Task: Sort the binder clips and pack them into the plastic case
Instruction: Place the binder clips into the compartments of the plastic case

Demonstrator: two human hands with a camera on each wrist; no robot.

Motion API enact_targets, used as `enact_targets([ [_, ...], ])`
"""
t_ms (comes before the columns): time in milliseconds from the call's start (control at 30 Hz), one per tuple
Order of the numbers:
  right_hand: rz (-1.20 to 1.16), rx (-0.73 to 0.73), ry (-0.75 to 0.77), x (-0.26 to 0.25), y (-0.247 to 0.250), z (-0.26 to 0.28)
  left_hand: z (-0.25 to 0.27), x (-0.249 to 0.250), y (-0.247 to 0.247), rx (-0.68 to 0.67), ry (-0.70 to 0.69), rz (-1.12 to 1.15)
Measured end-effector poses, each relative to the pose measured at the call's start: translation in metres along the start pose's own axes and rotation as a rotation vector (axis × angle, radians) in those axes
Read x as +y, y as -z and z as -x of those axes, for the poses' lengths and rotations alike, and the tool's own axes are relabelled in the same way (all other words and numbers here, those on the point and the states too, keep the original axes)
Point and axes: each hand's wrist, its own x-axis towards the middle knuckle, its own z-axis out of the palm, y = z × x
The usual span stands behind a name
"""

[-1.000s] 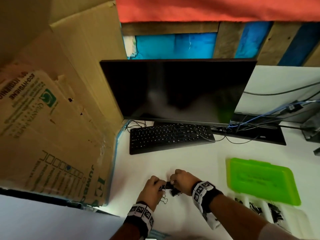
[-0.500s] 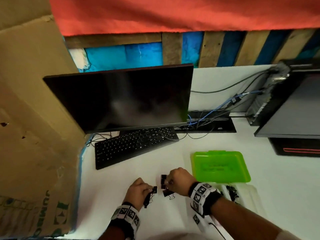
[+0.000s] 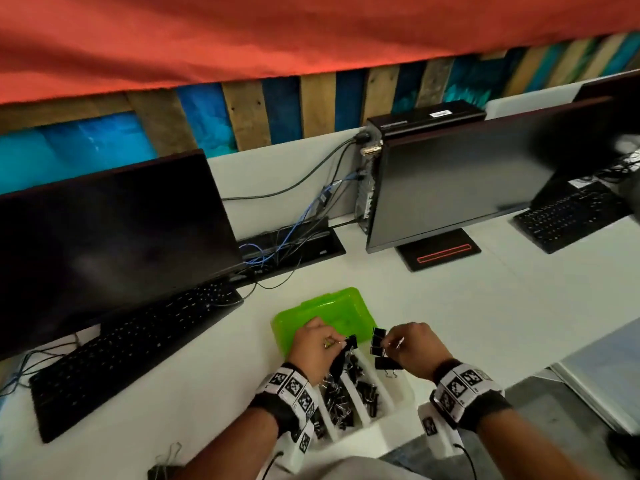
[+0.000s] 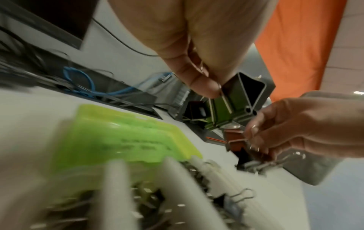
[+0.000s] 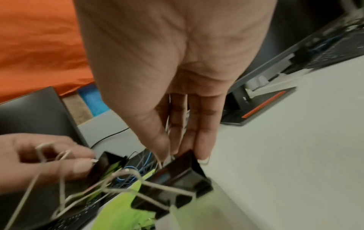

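Note:
The plastic case (image 3: 403, 401) lies open near the table's front edge, its clear compartments holding several black binder clips (image 3: 367, 393). Its green lid (image 3: 341, 308) lies open behind it. My left hand (image 3: 334, 342) hovers over the case's left part and pinches the wire handles of a black binder clip (image 4: 243, 91). My right hand (image 3: 389, 344) hovers over the right part and pinches the handles of black binder clips (image 3: 379, 341), one of them large (image 5: 181, 172) and hanging below the fingers. The two hands are close together but apart.
A keyboard (image 3: 131, 344) and a dark monitor (image 3: 110, 237) stand to the left. A second monitor (image 3: 460, 181) stands behind the case, with cables (image 3: 294, 233) between them. One loose clip (image 3: 166, 459) lies on the table at the front left.
Both hands have moved right, from the table in front of the keyboard to above the open case, carrying their clips. The head view has swung right.

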Motion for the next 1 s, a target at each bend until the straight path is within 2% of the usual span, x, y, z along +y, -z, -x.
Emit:
enact_targets([
  [133, -0.012, -0.075, -0.021, 0.03, -0.009, 0.013, -0.021, 0.03, -0.043, -0.075, -0.01, -0.035],
  [267, -0.09, -0.102, -0.003, 0.04, -0.021, 0.021, -0.03, 0.039, -0.071, -0.129, 0.055, -0.099],
  [400, -0.131, -0.074, 0.006, 0.053, -0.028, 0.021, -0.028, 0.038, -0.085, -0.146, 0.111, -0.148],
  [567, -0.191, -0.06, 0.001, 0.062, -0.03, 0.016, -0.022, 0.034, -0.088, -0.145, 0.092, -0.166],
  [700, -0.131, -0.065, 0.093, 0.056, -0.038, 0.004, -0.016, 0.026, -0.072, -0.144, 0.069, -0.156],
  [800, -0.024, -0.054, 0.106, 0.051, -0.044, -0.008, -0.006, 0.009, -0.044, -0.076, 0.082, -0.147],
  [900, 0.133, -0.063, 0.028, 0.047, -0.047, -0.021, 0.014, -0.029, -0.003, 0.012, 0.202, -0.208],
  [1000, 0.162, -0.069, -0.007, 0.043, -0.051, -0.032, 0.051, -0.08, 0.039, 0.135, 0.376, -0.318],
])
